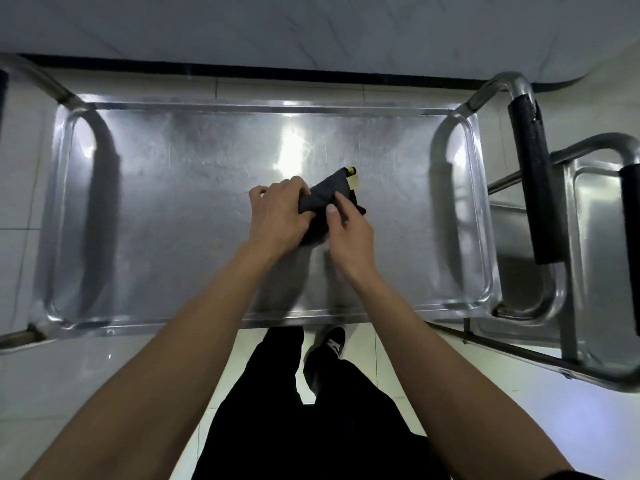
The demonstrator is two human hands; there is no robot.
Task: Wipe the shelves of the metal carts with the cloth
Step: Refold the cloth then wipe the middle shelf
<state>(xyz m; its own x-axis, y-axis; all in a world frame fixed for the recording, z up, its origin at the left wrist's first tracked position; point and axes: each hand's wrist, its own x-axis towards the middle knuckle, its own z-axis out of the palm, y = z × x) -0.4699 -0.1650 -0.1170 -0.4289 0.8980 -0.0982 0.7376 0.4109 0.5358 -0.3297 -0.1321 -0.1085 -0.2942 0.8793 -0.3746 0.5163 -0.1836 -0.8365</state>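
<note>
Both bare forearms stretched forward from the bottom corners, converging toward the middle. Left hand (pixel 278 211) palm down, knuckles up, fingers (pixel 294 188) curled over and clamped onto the dark cloth (pixel 323 197), thumb sticking out to the left. Right hand (pixel 348 225) just beside it, angled inward, thumb raised with its nail showing, other fingers tucked under and pinching the cloth's near edge. Wrists near each other, not crossing.

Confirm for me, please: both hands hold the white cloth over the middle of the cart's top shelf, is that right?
Not quite: the cloth is dark, nearly black, not white. The head view shows the left hand and right hand both holding it over the middle of the cart's top shelf.
</note>
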